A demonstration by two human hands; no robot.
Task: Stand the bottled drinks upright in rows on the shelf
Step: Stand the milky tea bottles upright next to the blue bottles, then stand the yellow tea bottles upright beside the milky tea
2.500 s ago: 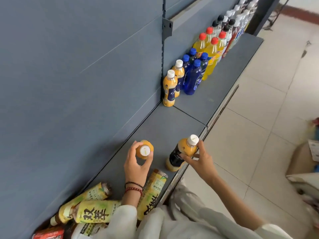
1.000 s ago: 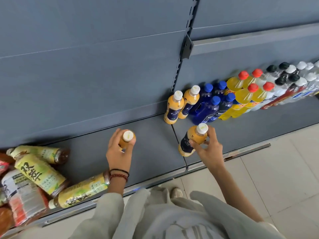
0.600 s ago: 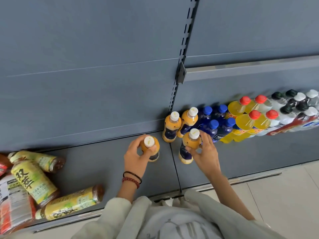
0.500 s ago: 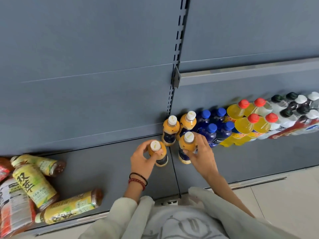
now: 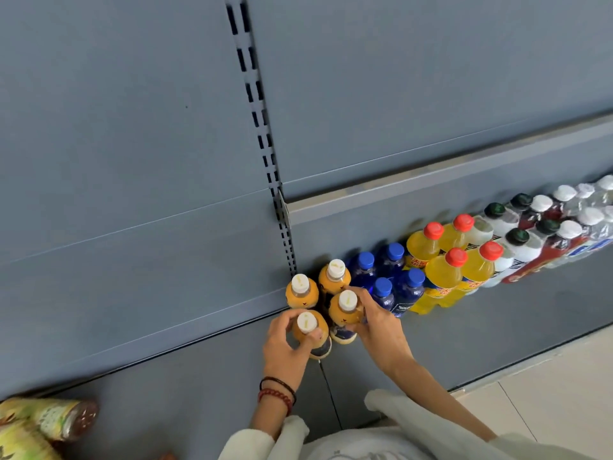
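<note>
A shop: grey slotted retail shelf [image 5: 481, 330], bottled drinks [image 5: 442, 272] in rows.

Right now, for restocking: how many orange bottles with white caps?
4: back-left bottle, back-right bottle, by the wall; front-left bottle in left hand; front-right bottle in right hand.

Pale grey-white sleeves [image 5: 262, 441], plus 2 bracelets [image 5: 278, 390] (1 black, 1 red beaded) on the left wrist.

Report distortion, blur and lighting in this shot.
Head view: the wide angle bends the slotted upright; the far-right bottles and the lying tea bottles at lower left look soft; the orange juice bottles are crisp; lighting even, shadows faint, no strong glare.
</note>
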